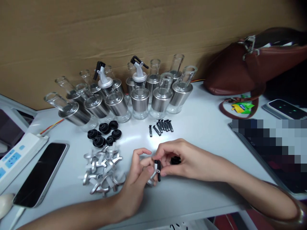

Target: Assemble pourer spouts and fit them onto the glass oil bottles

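Observation:
My left hand is closed around a silver pourer spout above the near part of the table. A black flip lever sits at the top of this spout. The thumb and index finger of my right hand close on the lever from the right. Small black parts show partly behind my right hand. To the left lies a heap of silver pourer spouts, with several black stoppers behind it. Small black strip-like pieces lie in a row beyond my hands.
Several glass bottles with steel sleeves stand at the back, two topped with pourers. A phone and a power strip lie at left. A brown bag and a dark flat device are at right. Cardboard stands behind.

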Motion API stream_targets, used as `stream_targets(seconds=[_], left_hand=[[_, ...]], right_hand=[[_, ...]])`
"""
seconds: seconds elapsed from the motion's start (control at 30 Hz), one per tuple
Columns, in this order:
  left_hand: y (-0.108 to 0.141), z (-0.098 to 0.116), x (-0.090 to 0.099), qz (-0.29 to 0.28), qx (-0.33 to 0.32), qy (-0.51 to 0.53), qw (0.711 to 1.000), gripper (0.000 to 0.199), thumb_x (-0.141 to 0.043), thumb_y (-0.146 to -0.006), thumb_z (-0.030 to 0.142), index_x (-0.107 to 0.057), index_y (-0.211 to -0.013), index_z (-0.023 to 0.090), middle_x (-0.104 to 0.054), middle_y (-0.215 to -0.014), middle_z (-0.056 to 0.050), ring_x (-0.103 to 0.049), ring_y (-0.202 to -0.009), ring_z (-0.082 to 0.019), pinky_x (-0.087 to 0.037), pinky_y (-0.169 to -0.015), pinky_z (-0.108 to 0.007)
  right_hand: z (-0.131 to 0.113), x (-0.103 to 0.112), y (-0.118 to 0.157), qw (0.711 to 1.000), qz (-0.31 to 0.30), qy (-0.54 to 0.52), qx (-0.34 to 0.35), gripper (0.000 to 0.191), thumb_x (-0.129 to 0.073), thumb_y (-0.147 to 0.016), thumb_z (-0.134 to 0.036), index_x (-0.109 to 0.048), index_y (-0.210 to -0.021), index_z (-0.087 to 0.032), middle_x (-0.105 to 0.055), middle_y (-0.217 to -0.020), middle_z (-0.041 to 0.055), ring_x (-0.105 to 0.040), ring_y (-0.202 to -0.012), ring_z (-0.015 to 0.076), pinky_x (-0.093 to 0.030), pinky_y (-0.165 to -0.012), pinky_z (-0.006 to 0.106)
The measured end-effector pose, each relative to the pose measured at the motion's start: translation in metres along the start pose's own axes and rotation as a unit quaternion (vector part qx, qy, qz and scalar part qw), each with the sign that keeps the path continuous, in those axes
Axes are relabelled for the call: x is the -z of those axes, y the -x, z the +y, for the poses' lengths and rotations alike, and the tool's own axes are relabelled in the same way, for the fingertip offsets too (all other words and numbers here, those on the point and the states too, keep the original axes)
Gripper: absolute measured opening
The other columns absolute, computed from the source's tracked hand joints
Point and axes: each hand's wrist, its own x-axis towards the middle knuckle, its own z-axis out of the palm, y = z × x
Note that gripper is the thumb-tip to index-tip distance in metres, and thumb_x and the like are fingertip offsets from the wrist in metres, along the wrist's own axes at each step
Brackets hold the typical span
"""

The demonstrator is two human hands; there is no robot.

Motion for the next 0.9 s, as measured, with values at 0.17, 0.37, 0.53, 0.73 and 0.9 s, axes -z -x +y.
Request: stream_targets(seconds=[0.17, 0.37, 0.53, 0.73, 0.9], left_hand=[[0.001, -0.002, 0.001, 0.019, 0.007, 0.003, 1.000, 0.033, -0.058, -0.083, 0.034, -0.034, -0.103, 0.024, -0.057, -0.071, 0.006, -0.049, -0.059, -0.009, -0.035, -0.057, -0.022], [0.004, 0.001, -0.006, 0.077, 0.033, -0.051, 0.995, 0.033, -0.050, -0.088, 0.049, -0.035, -0.101, 0.024, -0.049, -0.060, 0.009, -0.046, -0.054, -0.009, -0.036, -0.055, -0.021], [0.003, 0.001, -0.007, 0.104, 0.029, -0.048, 0.993, 0.048, -0.053, -0.080, 0.065, -0.037, -0.098, 0.024, -0.044, -0.064, 0.009, -0.044, -0.051, -0.008, -0.034, -0.049, -0.019], [0.004, 0.000, -0.007, 0.107, 0.022, -0.050, 0.993, 0.047, -0.049, -0.081, 0.067, -0.038, -0.096, 0.024, -0.045, -0.063, 0.008, -0.042, -0.051, -0.008, -0.033, -0.047, -0.018], [0.003, 0.002, -0.003, 0.103, -0.007, -0.051, 0.993, 0.037, -0.049, -0.086, 0.057, -0.040, -0.101, 0.025, -0.049, -0.064, 0.007, -0.047, -0.055, -0.012, -0.038, -0.052, -0.021]], right_hand=[[0.006, -0.003, -0.003, 0.999, 0.004, -0.031, -0.009, 0.016, -0.074, -0.075, -0.025, -0.061, -0.078, -0.016, -0.059, -0.065, -0.0037, -0.055, -0.059, 0.0097, -0.044, -0.058, 0.022], [0.011, -0.008, -0.005, 0.992, -0.025, -0.122, -0.035, 0.017, -0.076, -0.073, -0.024, -0.062, -0.079, -0.016, -0.065, -0.069, -0.0018, -0.061, -0.063, 0.0107, -0.049, -0.064, 0.023], [0.012, -0.009, -0.006, 0.997, -0.007, -0.083, 0.004, 0.022, -0.077, -0.073, -0.031, -0.061, -0.075, -0.016, -0.062, -0.064, -0.0029, -0.057, -0.060, 0.0103, -0.047, -0.060, 0.022], [0.016, -0.015, -0.006, 0.992, 0.021, 0.032, 0.124, 0.025, -0.074, -0.078, -0.040, -0.066, -0.077, -0.016, -0.062, -0.068, -0.0007, -0.054, -0.062, 0.0111, -0.042, -0.059, 0.023], [0.010, -0.019, -0.002, 0.975, 0.011, 0.112, 0.191, 0.024, -0.067, -0.084, -0.037, -0.068, -0.095, -0.015, -0.066, -0.086, 0.0048, -0.061, -0.079, 0.0149, -0.048, -0.072, 0.026]])
